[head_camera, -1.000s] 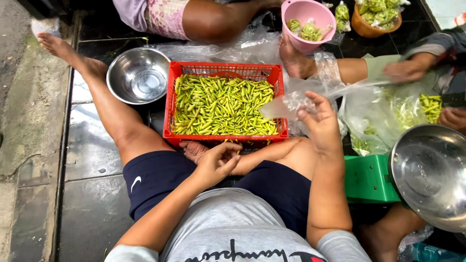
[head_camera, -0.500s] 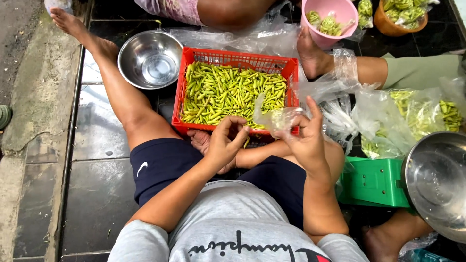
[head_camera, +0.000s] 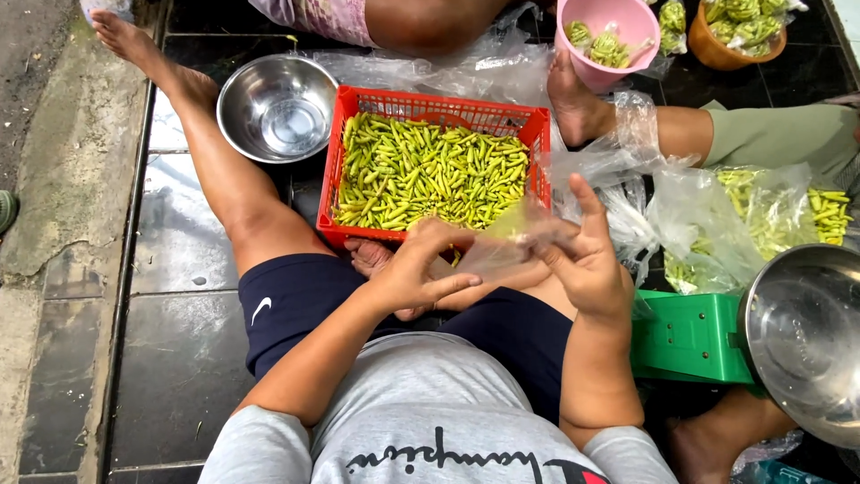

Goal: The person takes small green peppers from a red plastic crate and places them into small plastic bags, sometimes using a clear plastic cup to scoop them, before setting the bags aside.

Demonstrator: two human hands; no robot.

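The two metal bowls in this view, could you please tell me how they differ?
The bowl beside the red basket sits on the tiled floor, left of the chillies; the bowl at the right edge rests on a green scale. The first shows whole; the second is cut off by the frame. The first lies far from the hands; the second is close to the right hand, which holds a clear plastic bag. Both are round, shiny and empty.

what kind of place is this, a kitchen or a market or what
Probably an informal market or home packing spot on a tiled floor, not a kitchen. People sit around a red crate of green chillies; there are bagged chillies and a green scale. Both hands hold a clear bag.
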